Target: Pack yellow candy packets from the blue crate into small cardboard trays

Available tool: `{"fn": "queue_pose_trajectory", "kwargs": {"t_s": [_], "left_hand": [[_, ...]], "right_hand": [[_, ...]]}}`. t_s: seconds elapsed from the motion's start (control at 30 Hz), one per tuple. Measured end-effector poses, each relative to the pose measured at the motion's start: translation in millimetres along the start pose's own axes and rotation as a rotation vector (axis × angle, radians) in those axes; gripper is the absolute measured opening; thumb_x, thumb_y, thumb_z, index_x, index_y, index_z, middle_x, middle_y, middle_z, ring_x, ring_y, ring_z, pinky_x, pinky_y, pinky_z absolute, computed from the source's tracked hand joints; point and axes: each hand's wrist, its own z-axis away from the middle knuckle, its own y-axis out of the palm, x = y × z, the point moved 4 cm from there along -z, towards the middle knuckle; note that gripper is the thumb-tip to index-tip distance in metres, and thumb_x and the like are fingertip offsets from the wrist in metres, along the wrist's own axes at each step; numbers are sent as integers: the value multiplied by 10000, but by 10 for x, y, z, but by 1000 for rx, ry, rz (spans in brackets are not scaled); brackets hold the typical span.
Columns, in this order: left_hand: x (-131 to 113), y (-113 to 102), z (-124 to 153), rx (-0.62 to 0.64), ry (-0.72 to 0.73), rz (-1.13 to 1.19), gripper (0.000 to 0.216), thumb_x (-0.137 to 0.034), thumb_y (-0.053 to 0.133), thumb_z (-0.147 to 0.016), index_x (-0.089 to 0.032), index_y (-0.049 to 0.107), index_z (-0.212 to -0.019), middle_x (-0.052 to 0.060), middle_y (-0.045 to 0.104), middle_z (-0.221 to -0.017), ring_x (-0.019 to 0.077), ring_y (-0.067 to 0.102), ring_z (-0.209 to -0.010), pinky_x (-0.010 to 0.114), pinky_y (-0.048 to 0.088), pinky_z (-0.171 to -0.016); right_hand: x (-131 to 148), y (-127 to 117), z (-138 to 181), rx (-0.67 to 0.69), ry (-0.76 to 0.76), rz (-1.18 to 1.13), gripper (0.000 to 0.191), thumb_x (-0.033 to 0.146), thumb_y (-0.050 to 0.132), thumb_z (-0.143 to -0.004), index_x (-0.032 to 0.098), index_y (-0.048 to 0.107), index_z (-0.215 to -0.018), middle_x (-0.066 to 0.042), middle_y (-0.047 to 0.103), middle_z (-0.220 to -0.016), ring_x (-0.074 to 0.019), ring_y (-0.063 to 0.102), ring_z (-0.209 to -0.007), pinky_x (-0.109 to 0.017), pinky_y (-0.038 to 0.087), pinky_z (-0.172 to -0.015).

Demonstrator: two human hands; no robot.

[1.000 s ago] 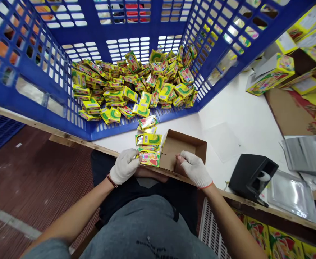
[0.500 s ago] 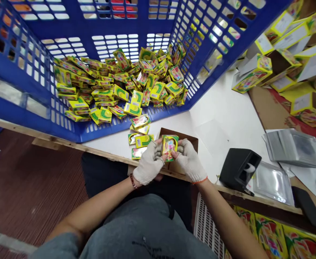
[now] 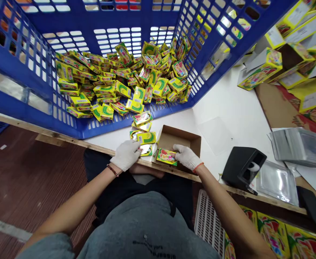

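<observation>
My right hand point(image 3: 187, 157), in a white knitted glove, grips a small yellow and green printed box point(image 3: 166, 156) by its right end. That box lies low inside an open brown cardboard carton point(image 3: 178, 135), at its front left. On the left, my gloved left hand point(image 3: 126, 155) has its fingers closed at the left end of another small box point(image 3: 147, 150) on the white table. Just behind that one lies a yellow box point(image 3: 146, 138), and more small boxes point(image 3: 142, 118) reach back to the blue crate's edge.
A blue plastic crate point(image 3: 136, 117) lies with its open side towards me, holding many small boxes point(image 3: 106, 90). To the right are a black tape dispenser point(image 3: 238, 169), clear plastic sheets point(image 3: 299, 147) and larger open yellow cartons point(image 3: 262, 70). A wooden edge point(image 3: 74, 145) borders the table.
My hands have moved apart. The right has lowered the small box into the carton, while the left has let go of it and moved left to another box on the table.
</observation>
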Motion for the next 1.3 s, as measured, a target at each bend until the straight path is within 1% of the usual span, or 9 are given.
{"fn": "queue_pose_trajectory", "kwargs": {"t_s": [0.23, 0.33, 0.5, 0.6, 0.8, 0.97, 1.1, 1.2, 1.3], "left_hand": [[71, 183, -83, 55, -35, -96, 346, -218, 688, -739, -167, 600, -1070, 128, 641, -1021, 294, 601, -947, 383, 474, -803], [139, 78, -87, 63, -17, -55, 267, -165, 639, -749, -185, 624, -1015, 94, 670, -962, 275, 612, -892, 361, 466, -771], [-53, -280, -10, -72, 176, 85, 143, -152, 563, -800, -203, 661, -892, 61, 683, -940, 239, 610, -920, 345, 471, -806], [-276, -392, -61, -141, 287, 197, 169, -225, 578, -848, -197, 674, -984, 66, 685, -997, 235, 612, -975, 355, 484, -858], [-80, -96, -262, -209, 244, 56, 427, -293, 661, -806, -172, 617, -1213, 150, 596, -1279, 319, 540, -1188, 466, 446, -1006], [217, 220, -324, -139, 118, -93, 461, -213, 653, -745, -159, 609, -1201, 196, 559, -1304, 354, 522, -1212, 488, 438, -1005], [277, 132, -271, -219, 32, 223, 395, -360, 629, -783, -153, 621, -1119, 161, 639, -1164, 309, 589, -1106, 449, 473, -970], [264, 82, -202, -250, -106, 794, 481, -537, 485, -892, -156, 593, -1166, 126, 673, -1132, 246, 640, -986, 392, 534, -848], [68, 146, -174, -154, -246, 1362, 589, -629, 377, -928, -155, 535, -1238, 126, 697, -1074, 207, 670, -836, 351, 564, -689]], "right_hand": [[89, 248, -207, 8, -92, 284, 200, 187, 588, -808, 203, 773, -883, -70, 629, -967, -178, 589, -837, -251, 443, -723], [113, 173, -155, 55, -165, 214, 221, 170, 557, -841, 194, 753, -943, -69, 658, -968, -192, 602, -900, -266, 461, -830], [602, -131, 111, -283, -437, -37, 354, 232, 555, -861, 191, 622, -1207, -93, 624, -1157, -230, 561, -1094, -356, 447, -985], [855, -267, 208, -261, -577, -156, 320, 225, 545, -845, 211, 627, -1153, -67, 638, -1108, -217, 577, -1051, -369, 455, -980], [255, -559, 82, -251, -192, -308, 329, 277, 564, -785, 199, 578, -1105, 2, 612, -864, -161, 573, -741, -300, 498, -704], [-66, -309, -235, -158, 57, -173, 244, 245, 574, -778, 196, 588, -1017, 39, 541, -709, -122, 488, -588, -241, 404, -563], [13, -51, -490, -131, 47, 38, 179, 196, 598, -788, 177, 666, -952, -27, 593, -872, -144, 548, -754, -248, 445, -697], [68, -19, -475, -175, 9, 136, 178, 196, 612, -800, 176, 714, -944, -81, 573, -1061, -171, 571, -890, -267, 459, -825], [230, -82, -283, -264, -103, 66, 167, 267, 591, -842, 182, 715, -915, -90, 582, -1075, -200, 580, -959, -299, 464, -881]]}}
